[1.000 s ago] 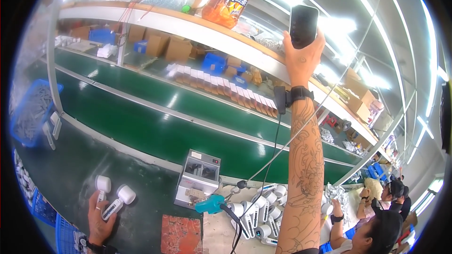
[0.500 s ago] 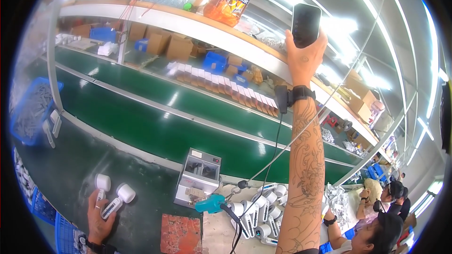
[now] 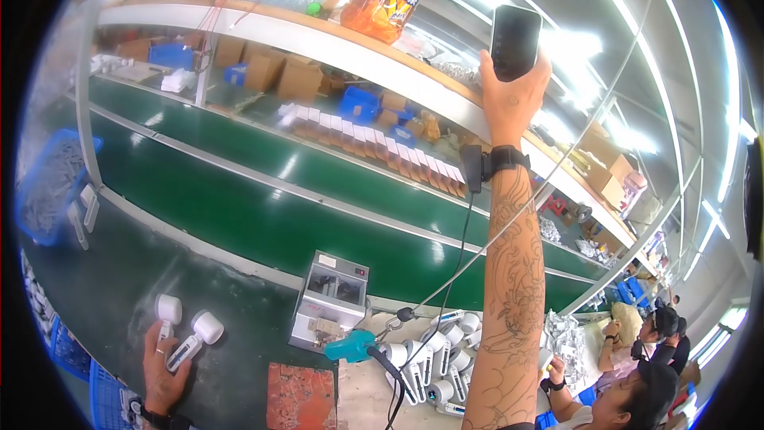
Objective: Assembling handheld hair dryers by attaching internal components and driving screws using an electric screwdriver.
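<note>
At the lower left, my left hand (image 3: 165, 370) is closed around the handle ends of two white handheld devices with round heads. One is the left device (image 3: 168, 308); the other is the right device (image 3: 207, 327), angled away from it. Both rest on the dark green worktop (image 3: 231, 350). My right hand (image 3: 516, 95) is raised high, wrapped around a black smartphone (image 3: 516, 41) held upright in front of the shelf. A black strap (image 3: 505, 159) circles that wrist, and tattoos cover the forearm.
A grey metal box machine (image 3: 330, 296) stands mid-bench beside a teal tool (image 3: 350, 346) with a black cable. Several similar white devices (image 3: 430, 358) lie piled right of it. Beyond runs a green conveyor (image 3: 239, 211). A drink bottle (image 3: 382, 1) tops the shelf. Co-workers (image 3: 637, 398) sit at right.
The whole view shifts slightly, with things sitting a little further left. Both hands keep their holds, and the two white devices stay on the worktop.
</note>
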A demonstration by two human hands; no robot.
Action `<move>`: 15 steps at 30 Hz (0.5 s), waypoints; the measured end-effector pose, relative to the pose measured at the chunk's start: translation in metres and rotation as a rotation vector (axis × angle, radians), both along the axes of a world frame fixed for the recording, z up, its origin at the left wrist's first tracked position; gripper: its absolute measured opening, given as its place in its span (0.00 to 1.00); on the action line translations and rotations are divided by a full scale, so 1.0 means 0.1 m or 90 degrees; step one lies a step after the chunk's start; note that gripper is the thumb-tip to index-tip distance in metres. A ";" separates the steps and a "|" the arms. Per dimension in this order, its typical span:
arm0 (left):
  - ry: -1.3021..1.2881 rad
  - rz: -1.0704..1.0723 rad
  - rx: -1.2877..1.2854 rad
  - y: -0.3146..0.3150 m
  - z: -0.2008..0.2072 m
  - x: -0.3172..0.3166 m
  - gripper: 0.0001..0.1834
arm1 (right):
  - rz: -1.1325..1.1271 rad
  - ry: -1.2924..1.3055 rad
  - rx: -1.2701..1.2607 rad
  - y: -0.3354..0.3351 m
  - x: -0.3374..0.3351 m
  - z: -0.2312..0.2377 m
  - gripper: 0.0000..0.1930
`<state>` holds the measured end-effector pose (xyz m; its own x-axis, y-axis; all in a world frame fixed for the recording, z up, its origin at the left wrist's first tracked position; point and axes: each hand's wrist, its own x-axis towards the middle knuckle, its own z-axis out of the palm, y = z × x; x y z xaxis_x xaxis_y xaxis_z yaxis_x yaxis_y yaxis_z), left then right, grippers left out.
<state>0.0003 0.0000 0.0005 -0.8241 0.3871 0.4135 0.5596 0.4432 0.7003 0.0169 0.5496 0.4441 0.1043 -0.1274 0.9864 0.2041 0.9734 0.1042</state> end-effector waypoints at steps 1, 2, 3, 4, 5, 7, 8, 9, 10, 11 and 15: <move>0.006 0.000 0.007 0.00 -0.02 -0.01 0.20 | -0.001 -0.002 -0.003 -0.01 -0.01 0.00 0.43; 0.011 -0.001 0.013 0.00 -0.04 -0.01 0.21 | -0.001 -0.004 -0.006 -0.02 -0.02 -0.01 0.43; 0.014 0.000 0.012 0.00 -0.02 -0.01 0.21 | -0.001 -0.001 -0.008 -0.02 -0.01 0.00 0.43; 0.018 0.000 0.009 0.00 -0.01 -0.01 0.21 | -0.002 0.001 -0.011 -0.02 0.01 0.00 0.43; 0.021 0.001 0.006 0.00 0.01 -0.01 0.21 | -0.004 0.003 -0.014 -0.01 0.02 0.00 0.44; 0.015 0.001 0.002 0.01 0.01 -0.02 0.20 | -0.003 0.000 -0.016 -0.01 0.01 0.00 0.44; 0.010 0.002 -0.003 0.01 0.01 -0.03 0.19 | -0.001 -0.002 -0.018 -0.01 0.00 0.00 0.44; 0.009 0.002 -0.003 0.01 0.01 -0.03 0.19 | -0.001 -0.003 -0.018 -0.01 -0.01 0.00 0.44; 0.007 0.000 -0.001 0.01 0.01 -0.03 0.19 | 0.001 -0.002 -0.010 -0.01 -0.01 0.00 0.44; 0.006 -0.002 0.002 0.01 0.01 -0.03 0.19 | 0.003 0.000 -0.002 0.00 -0.02 0.00 0.44; -0.001 0.000 0.002 0.01 0.02 -0.01 0.19 | 0.014 -0.006 0.007 0.01 0.00 -0.01 0.44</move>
<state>-0.0006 0.0010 0.0021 -0.8247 0.3859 0.4136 0.5587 0.4414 0.7022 0.0169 0.5511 0.4434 0.0978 -0.1361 0.9859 0.1816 0.9764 0.1168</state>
